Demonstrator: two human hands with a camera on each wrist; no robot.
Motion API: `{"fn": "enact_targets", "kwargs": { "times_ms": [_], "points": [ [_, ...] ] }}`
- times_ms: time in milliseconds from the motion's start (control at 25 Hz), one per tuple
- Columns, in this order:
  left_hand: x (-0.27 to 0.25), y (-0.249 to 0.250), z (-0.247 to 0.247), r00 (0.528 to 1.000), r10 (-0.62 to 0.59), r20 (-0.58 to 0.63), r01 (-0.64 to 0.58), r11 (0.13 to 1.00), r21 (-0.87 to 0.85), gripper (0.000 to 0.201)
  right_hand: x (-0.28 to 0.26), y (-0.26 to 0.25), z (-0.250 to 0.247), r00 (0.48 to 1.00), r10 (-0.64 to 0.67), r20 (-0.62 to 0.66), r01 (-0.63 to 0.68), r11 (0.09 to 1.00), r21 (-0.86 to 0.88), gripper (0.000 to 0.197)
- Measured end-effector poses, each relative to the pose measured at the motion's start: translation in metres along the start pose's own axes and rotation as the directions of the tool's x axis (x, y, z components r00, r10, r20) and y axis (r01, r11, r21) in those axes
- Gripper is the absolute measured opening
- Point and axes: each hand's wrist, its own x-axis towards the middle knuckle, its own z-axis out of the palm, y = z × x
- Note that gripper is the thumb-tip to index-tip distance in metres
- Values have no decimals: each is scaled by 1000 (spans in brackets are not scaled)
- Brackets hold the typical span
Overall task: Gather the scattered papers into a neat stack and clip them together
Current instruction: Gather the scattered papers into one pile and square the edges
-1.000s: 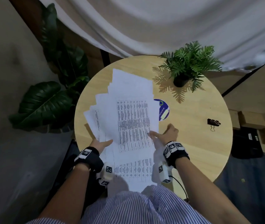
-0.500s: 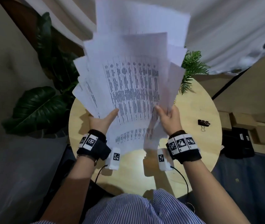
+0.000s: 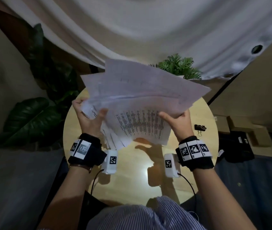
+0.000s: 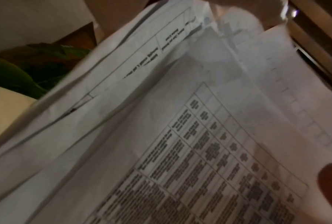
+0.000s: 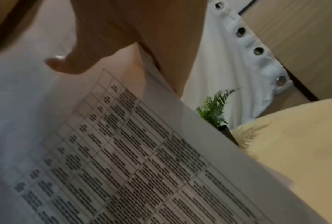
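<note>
A loose, uneven bundle of white printed papers (image 3: 138,100) hangs in the air above the round wooden table (image 3: 132,176), its top leaning away from me. My left hand (image 3: 88,117) grips the bundle's left edge, thumb on the front sheet. My right hand (image 3: 178,120) grips the right edge, thumb on the printed table. The sheets fan out unevenly, with corners sticking out at the bottom left. Both wrist views are filled by the papers (image 4: 180,136) (image 5: 103,159) and their printed grids. A black binder clip (image 3: 200,127) lies on the table to the right of my right hand.
A small potted fern (image 3: 180,67) stands at the table's far side, partly behind the papers. Large dark leaves (image 3: 30,118) stand left of the table. A white curtain (image 3: 148,30) hangs behind. Cardboard boxes and a black item (image 3: 238,143) sit at the right.
Both hands have lifted the papers off the table. The bundle stood upright before me half a second ago and now tips away, lower, with both hands gripping its sides.
</note>
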Motion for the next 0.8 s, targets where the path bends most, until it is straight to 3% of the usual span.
{"fn": "enact_targets", "kwargs": {
  "times_ms": [120,200,240,320,360,440,600,640,720,800],
  "points": [
    [5,-1,-12,999,50,7,-50,998,37,81,2,8,-5,1000,21,-9,-21,1000,-3,29],
    [5,-11,-21,1000,5,-7,-5,997,71,79,4,12,-9,998,26,-62,-26,1000,-4,19],
    [3,-22,-26,999,-43,6,42,992,116,70,5,13,-11,997,22,-75,-21,1000,13,20],
    [-6,-44,-33,979,-206,-1,200,950,240,26,6,15,-15,998,8,-56,-7,1000,5,22],
    [-8,-52,-36,965,-260,-44,261,920,293,17,6,16,-16,999,5,-36,-5,1000,-9,23],
    [-9,-50,-31,953,-296,-58,297,891,342,37,9,14,-18,1000,13,9,-13,1000,-24,26],
    [-6,-15,2,963,-263,66,254,960,117,28,14,10,-14,992,9,122,-5,999,-33,35],
    [-6,-7,11,965,-234,115,224,970,93,32,14,9,-11,991,12,136,-8,1000,-30,37],
    [-11,-12,15,980,-88,181,81,996,44,84,12,11,-7,994,13,104,-10,999,-35,35],
    [-9,-28,9,981,-115,154,100,990,101,122,12,12,-8,999,32,-1,-32,999,-26,23]
  ]
}}
